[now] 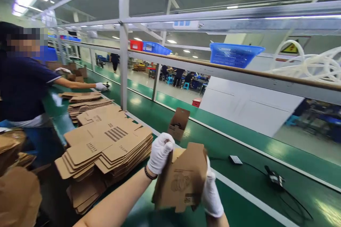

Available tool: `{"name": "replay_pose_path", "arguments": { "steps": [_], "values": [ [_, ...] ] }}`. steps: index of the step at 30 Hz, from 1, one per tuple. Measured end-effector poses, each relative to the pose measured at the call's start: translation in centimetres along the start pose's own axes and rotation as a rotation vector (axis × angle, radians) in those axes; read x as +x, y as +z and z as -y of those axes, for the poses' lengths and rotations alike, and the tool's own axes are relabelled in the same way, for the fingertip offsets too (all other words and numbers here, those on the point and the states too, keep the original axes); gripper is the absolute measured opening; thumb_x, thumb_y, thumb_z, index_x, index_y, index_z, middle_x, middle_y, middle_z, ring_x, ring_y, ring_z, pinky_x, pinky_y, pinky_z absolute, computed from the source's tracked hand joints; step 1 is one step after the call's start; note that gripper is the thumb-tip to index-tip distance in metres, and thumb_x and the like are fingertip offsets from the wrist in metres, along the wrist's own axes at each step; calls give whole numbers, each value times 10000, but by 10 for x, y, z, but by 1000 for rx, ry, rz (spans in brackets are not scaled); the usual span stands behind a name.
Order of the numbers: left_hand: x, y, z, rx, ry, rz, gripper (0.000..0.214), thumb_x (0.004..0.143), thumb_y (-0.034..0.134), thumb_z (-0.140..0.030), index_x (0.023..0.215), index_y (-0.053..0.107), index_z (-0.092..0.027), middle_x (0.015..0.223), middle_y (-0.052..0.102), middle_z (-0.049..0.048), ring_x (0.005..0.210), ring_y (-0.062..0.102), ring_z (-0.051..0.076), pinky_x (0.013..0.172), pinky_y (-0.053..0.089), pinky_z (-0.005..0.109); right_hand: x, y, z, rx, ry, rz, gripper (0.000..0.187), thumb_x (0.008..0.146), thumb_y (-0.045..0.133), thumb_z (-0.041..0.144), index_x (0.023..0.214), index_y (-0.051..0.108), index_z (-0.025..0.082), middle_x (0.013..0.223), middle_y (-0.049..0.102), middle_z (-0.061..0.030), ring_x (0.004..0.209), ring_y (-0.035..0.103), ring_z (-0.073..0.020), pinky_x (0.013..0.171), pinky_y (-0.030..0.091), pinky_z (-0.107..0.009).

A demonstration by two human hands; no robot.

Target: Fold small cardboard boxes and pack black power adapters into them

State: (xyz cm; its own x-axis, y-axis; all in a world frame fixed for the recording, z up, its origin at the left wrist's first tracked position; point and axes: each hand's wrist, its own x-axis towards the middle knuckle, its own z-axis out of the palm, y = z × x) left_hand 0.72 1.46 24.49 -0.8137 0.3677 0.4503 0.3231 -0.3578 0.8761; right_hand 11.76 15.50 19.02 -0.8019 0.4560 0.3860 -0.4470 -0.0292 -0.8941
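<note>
A brown cardboard box [183,184], partly folded, is held between both my hands above the bench. My left hand [161,152], in a white glove, pinches its upper left edge. At the box's right side, my gloved right hand [211,193] grips the edge, its fingers partly hidden behind the cardboard. Printing and a line drawing show on the face toward me. Left of my hands lies a stack of flat cardboard box blanks [114,142]. Just beyond my left hand, another box [179,124] stands with its lid raised on the green conveyor belt.
A black cabled device [274,177] and a small white piece [236,160] lie on the belt at right. A metal post [123,49] rises ahead. A blue basket [234,55] sits on the overhead shelf. To the left, a co-worker [23,78] reaches toward the belt.
</note>
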Motion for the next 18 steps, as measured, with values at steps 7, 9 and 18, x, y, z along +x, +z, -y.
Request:
{"name": "replay_pose_path", "arguments": {
  "steps": [7,9,18],
  "values": [
    [8,2,-3,61,186,128,553,750,622,-722,811,656,-173,1335,550,148,1142,567,276,1008,439,403,2,1,17,-231,-159,-59,495,863,620,552,1249,600,242,1383,546,-116,1227,551,-307,1000,478,-477],
    [-2,2,5,71,175,284,736,792,403,-825,1059,678,-196,1552,336,126,1387,365,322,1140,318,442,2,-5,19,-338,-322,-151,385,866,653,479,1173,623,248,1428,493,-108,1292,487,-306,1046,423,-502],
    [-16,14,-3,208,167,340,419,844,581,-594,780,520,-184,1441,438,168,1302,454,329,1105,325,500,-11,1,26,-581,-635,-223,156,962,472,362,948,553,229,1124,588,-84,1252,485,-332,1008,387,-623]
  ]
}}
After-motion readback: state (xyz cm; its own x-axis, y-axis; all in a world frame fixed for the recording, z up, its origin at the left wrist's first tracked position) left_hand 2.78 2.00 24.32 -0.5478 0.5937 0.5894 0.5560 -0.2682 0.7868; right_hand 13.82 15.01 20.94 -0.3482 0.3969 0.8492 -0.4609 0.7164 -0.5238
